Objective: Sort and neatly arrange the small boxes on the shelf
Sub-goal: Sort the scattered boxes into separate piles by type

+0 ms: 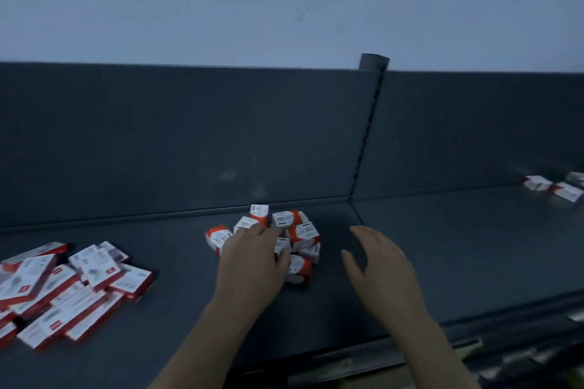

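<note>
Left hand [252, 257] is resting, fingers spread, on jumbled small red-and-white cardboard boxes [300, 232] mid dark grey metal shelf [442, 262]; right hand [376, 262] is hovering open beside. Advice: cup both sides, square rows.

A dark grey metal shelf [177, 309] runs the width of the view, backed by a panel [189, 142] of the same colour. A slotted upright [368, 136] splits it into two bays. In the left bay, towards the back and near the dividing seam, the small boxes [297, 230], white with red, sit in a loose jumble, some upright, some tipped or stacked. Further left, a heap of longer flat cartons [63, 287] in the same colours lies overlapping at odd angles. In the right bay, a few more boxes [556, 188] lie near the back, at the frame's edge.
</note>
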